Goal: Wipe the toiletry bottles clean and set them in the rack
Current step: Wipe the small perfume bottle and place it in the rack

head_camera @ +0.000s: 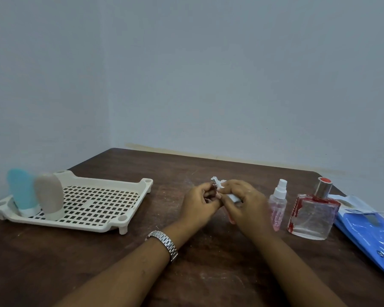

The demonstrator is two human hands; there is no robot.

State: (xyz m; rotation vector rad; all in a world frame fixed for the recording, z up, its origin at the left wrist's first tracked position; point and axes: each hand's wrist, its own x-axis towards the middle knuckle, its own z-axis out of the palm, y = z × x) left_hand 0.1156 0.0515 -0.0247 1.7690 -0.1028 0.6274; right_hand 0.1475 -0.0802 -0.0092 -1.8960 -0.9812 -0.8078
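Right of the cream rack (87,224), above the table (208,262), the left hand (197,207) pinches a small silver-capped bottle (214,181) while the right hand (244,202) curls round a white wipe (232,197) held against it. At the rack's left end stand a blue bottle (21,191) and a beige bottle (49,193). Farther right of the rack stand a pink spray bottle (278,204), a square perfume bottle (313,216) and a blue wipe pack (368,231).

No text can be read; the small print on the blue packet (370,235) is too blurred.
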